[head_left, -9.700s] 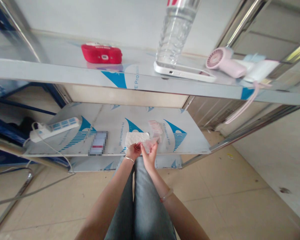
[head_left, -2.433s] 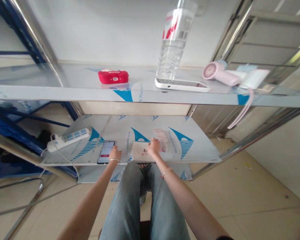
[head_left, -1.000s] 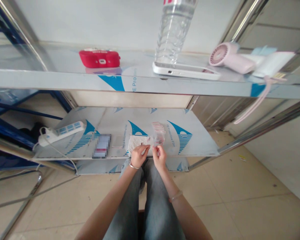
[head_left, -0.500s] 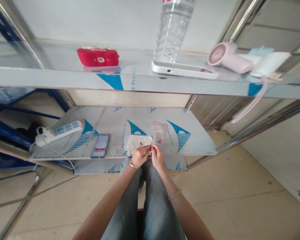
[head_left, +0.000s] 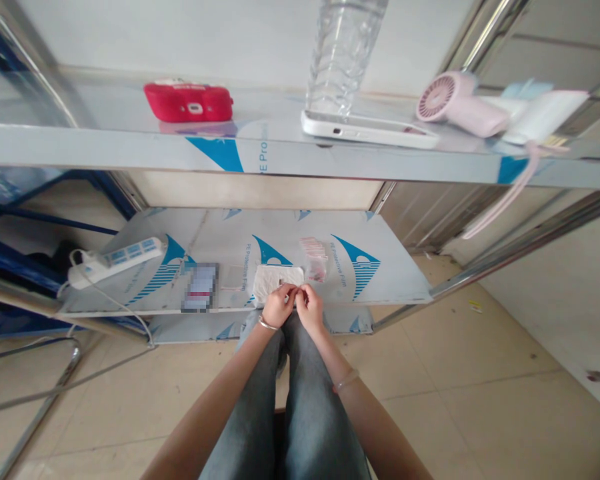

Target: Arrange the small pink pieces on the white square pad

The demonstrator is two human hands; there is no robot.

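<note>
My left hand (head_left: 279,304) and my right hand (head_left: 309,306) meet above the front edge of the lower shelf (head_left: 395,280). Both are closed, fingertips pinched together, and whatever sits between them is too small to make out. Just behind my left hand lies a white, wrinkled, padded-looking block (head_left: 271,280), partly covered by the fingers. Beyond my right hand is a small stack of clear packets (head_left: 314,259) with pinkish-red stripes and markings. A flat, clear piece (head_left: 233,279) with a pink line lies left of the white block.
A power strip (head_left: 123,260) with a trailing cable and a blurred-out phone-like object (head_left: 201,287) lie at left. On the upper shelf (head_left: 130,148) stand a red case (head_left: 189,103), a bottle (head_left: 343,60), a white-edged phone (head_left: 365,130) and a pink handheld fan (head_left: 463,103) with its strap hanging down.
My hands have shifted slightly left, away from the clear packets, with fingertips still together. The packets now show more fully. The whole view has tilted a little.
</note>
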